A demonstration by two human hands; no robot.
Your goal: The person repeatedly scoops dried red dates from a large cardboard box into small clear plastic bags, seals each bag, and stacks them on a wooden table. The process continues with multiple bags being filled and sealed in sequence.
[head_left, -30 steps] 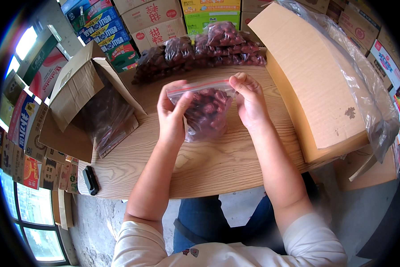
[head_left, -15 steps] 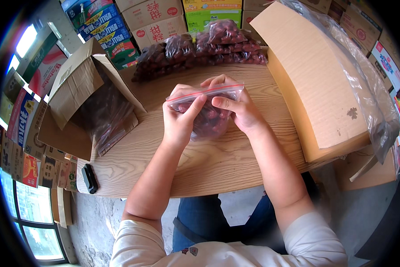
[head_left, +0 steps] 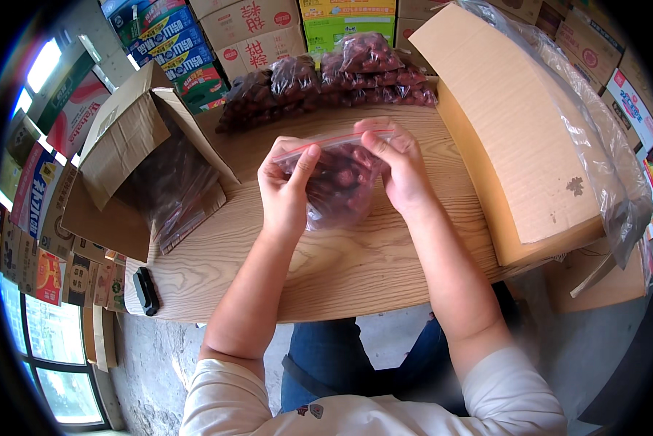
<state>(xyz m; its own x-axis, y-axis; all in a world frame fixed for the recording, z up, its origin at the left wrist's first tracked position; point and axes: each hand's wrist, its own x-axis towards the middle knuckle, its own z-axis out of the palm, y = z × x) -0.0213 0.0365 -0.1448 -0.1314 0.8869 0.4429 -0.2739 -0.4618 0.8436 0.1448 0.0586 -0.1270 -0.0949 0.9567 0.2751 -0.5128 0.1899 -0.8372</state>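
Between my hands, over the middle of the wooden table [head_left: 341, 280], is a clear zip bag [head_left: 339, 185] filled with dark red dates. A red line runs along its top edge. My left hand [head_left: 286, 178] pinches the bag's left top corner, thumb on the near side. At the right end of the same edge, my right hand [head_left: 399, 163] grips the strip between thumb and fingers. The fingers behind the bag are partly hidden.
Several filled bags of dates [head_left: 326, 80] are piled along the table's back. An opened carton [head_left: 123, 145] with clear plastic bags [head_left: 185, 196] lies at left, near a small black object [head_left: 145, 291]. A large carton [head_left: 519, 138] stands at right. Stacked boxes [head_left: 250, 43] line the back.
My right hand has shifted slightly right and up along the bag's top edge, its thumb now nearer the right corner. The left hand has moved slightly left, and more of the dates shows.
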